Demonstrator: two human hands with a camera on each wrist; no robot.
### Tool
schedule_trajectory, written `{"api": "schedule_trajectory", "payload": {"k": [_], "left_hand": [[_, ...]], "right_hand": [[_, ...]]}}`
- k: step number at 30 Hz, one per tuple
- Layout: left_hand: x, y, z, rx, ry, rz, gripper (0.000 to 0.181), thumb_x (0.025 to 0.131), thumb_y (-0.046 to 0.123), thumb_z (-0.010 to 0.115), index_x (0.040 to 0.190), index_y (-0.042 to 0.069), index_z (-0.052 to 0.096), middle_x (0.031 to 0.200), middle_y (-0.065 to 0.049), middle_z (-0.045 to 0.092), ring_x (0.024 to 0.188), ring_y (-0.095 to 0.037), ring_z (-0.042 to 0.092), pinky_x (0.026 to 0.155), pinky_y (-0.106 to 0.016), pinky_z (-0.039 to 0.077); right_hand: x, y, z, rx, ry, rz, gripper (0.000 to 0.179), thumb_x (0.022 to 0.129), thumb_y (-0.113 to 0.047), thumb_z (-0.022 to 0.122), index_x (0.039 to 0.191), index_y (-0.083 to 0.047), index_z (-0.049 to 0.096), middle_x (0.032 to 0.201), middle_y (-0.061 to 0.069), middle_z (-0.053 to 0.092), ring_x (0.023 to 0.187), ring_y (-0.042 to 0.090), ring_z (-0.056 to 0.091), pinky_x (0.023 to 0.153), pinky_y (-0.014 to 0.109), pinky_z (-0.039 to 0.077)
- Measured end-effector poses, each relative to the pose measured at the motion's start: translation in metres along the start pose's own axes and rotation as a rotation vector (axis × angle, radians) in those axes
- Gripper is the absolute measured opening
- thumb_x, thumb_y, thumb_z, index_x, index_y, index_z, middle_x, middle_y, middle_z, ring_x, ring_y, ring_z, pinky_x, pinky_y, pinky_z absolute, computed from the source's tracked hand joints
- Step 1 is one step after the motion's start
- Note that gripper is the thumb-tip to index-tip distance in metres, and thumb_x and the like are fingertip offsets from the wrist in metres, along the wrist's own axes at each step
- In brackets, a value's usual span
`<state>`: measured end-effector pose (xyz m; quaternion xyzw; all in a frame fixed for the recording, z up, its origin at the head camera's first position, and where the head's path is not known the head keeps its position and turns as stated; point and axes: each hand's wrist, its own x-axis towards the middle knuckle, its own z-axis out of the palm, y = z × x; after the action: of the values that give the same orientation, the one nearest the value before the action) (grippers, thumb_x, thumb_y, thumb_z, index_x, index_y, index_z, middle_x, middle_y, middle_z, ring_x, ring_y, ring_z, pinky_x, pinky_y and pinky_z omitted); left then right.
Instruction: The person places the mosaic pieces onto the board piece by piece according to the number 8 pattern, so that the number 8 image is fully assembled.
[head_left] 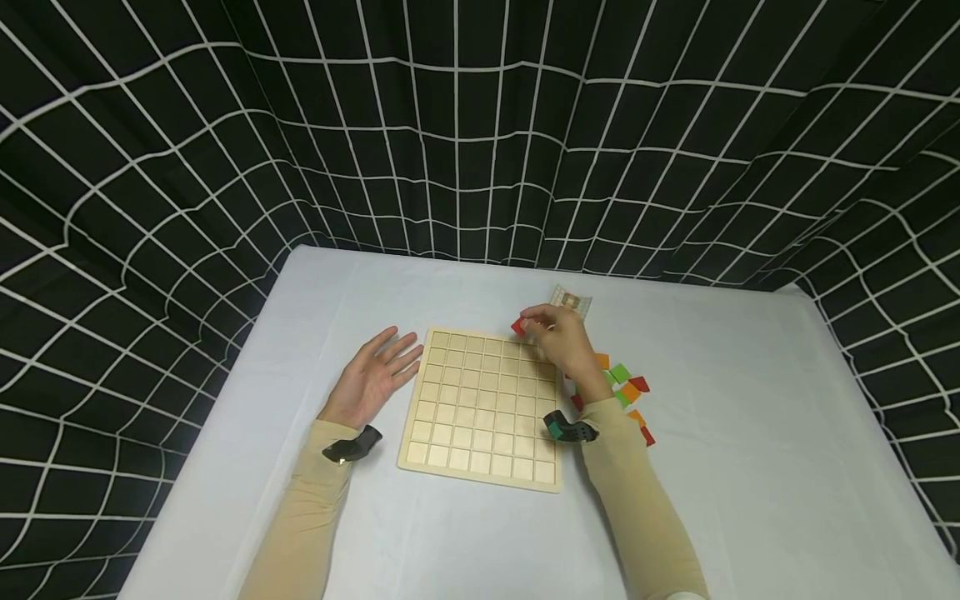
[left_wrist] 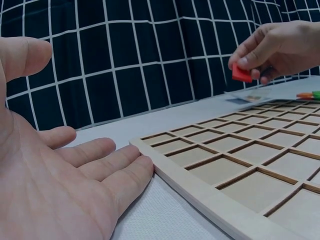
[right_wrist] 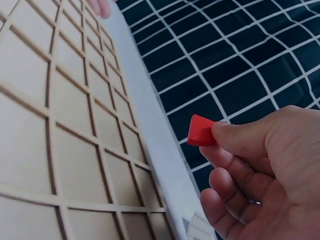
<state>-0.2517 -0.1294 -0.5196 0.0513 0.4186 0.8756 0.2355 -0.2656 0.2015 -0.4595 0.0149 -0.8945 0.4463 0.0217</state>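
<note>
Plainly, a white-covered worktop [head_left: 720,375] carries everything, with a black cloth patterned in white grid lines [head_left: 420,158] hanging behind its far edge and down both sides. The cloth has soft folds, so its lines bend.

A square board of pale wood [head_left: 467,396], divided by thin raised strips into rows of shallow square compartments, lies flat, slightly nearer the worktop's left edge than its right. Bare wood shows as the floor of the compartments in view. Along the board's right side, toward the worktop's right edge, small flat loose pieces in red, orange and green [head_left: 619,372] lie scattered (some are partly hidden by the right wrist). Beyond the board's far right corner, toward the worktop's far edge, rests a small printed paper sheet [head_left: 573,302], partly covered by the right hand.

The right hand [head_left: 558,337] pinches a small flat red piece [right_wrist: 201,131] between thumb and fingers, holding it raised above the worktop near the board's far edge; the fingers hide part of its outline. The left hand [head_left: 372,377] lies wide, palm up, fingers extended toward the board's left edge; whether the fingertips touch it, I cannot tell. Both arms wear tan sleeves [head_left: 307,508], each with a dark wrist device [head_left: 352,446].
</note>
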Motion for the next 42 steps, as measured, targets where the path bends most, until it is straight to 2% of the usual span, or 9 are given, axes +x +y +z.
{"api": "schedule_trajectory", "payload": {"k": [6, 11, 18, 23, 27, 31, 42], "left_hand": [[0.0, 0.0, 0.001, 0.0, -0.003, 0.001, 0.061, 0.112, 0.036, 0.027, 0.162, 0.01, 0.005, 0.169, -0.022, 0.015, 0.156, -0.039, 0.021, 0.126, -0.043, 0.031], [-0.001, 0.001, 0.003, 0.003, 0.004, -0.006, 0.059, 0.112, 0.035, 0.025, 0.162, 0.011, 0.005, 0.168, -0.021, 0.017, 0.156, -0.038, 0.022, 0.126, -0.042, 0.031], [0.003, 0.013, 0.006, -0.005, -0.009, 0.026, 0.061, 0.112, 0.036, 0.028, 0.162, 0.011, 0.004, 0.168, -0.022, 0.015, 0.157, -0.039, 0.02, 0.128, -0.043, 0.028], [-0.006, 0.006, 0.003, 0.021, -0.001, 0.003, 0.059, 0.112, 0.036, 0.024, 0.163, 0.013, 0.003, 0.169, -0.021, 0.014, 0.157, -0.038, 0.02, 0.127, -0.042, 0.03], [-0.009, -0.002, 0.002, 0.043, 0.005, -0.011, 0.059, 0.112, 0.037, 0.023, 0.163, 0.014, 0.003, 0.168, -0.021, 0.015, 0.157, -0.037, 0.021, 0.125, -0.04, 0.033], [-0.012, -0.01, 0.0, 0.04, -0.015, -0.02, 0.06, 0.112, 0.036, 0.023, 0.163, 0.013, 0.001, 0.169, -0.022, 0.013, 0.157, -0.038, 0.018, 0.126, -0.04, 0.031], [-0.011, -0.004, 0.002, 0.058, -0.016, 0.001, 0.06, 0.112, 0.036, 0.022, 0.163, 0.012, 0.0, 0.169, -0.023, 0.011, 0.157, -0.038, 0.017, 0.125, -0.039, 0.033]], "right_hand": [[0.001, 0.005, 0.004, -0.045, -0.031, 0.056, 0.021, 0.1, -0.019, 0.062, 0.115, -0.009, 0.073, 0.108, 0.013, 0.074, 0.089, 0.023, 0.058, 0.065, 0.024, 0.046], [0.0, 0.009, 0.008, -0.046, -0.087, 0.076, 0.02, 0.1, -0.024, 0.063, 0.112, -0.012, 0.074, 0.109, 0.01, 0.074, 0.088, 0.021, 0.06, 0.072, 0.028, 0.048], [0.009, 0.003, 0.014, -0.077, -0.101, 0.012, 0.019, 0.1, -0.025, 0.063, 0.11, -0.013, 0.075, 0.109, 0.009, 0.074, 0.097, 0.023, 0.064, 0.087, 0.038, 0.052], [0.0, 0.01, 0.023, -0.146, -0.126, -0.028, 0.017, 0.1, -0.022, 0.064, 0.106, -0.013, 0.076, 0.109, 0.008, 0.075, 0.103, 0.025, 0.067, 0.093, 0.046, 0.056], [-0.009, 0.016, 0.029, -0.182, -0.111, -0.032, 0.014, 0.097, -0.018, 0.067, 0.102, -0.013, 0.078, 0.107, 0.008, 0.075, 0.103, 0.025, 0.068, 0.093, 0.046, 0.057], [-0.018, 0.021, 0.033, -0.195, -0.099, -0.01, 0.012, 0.096, -0.018, 0.068, 0.1, -0.013, 0.079, 0.102, 0.005, 0.074, 0.098, 0.022, 0.066, 0.09, 0.044, 0.056], [-0.014, 0.015, 0.033, -0.211, -0.069, -0.047, 0.011, 0.095, -0.015, 0.069, 0.097, -0.012, 0.079, 0.094, 0.004, 0.072, 0.089, 0.018, 0.063, 0.083, 0.039, 0.055]]}}
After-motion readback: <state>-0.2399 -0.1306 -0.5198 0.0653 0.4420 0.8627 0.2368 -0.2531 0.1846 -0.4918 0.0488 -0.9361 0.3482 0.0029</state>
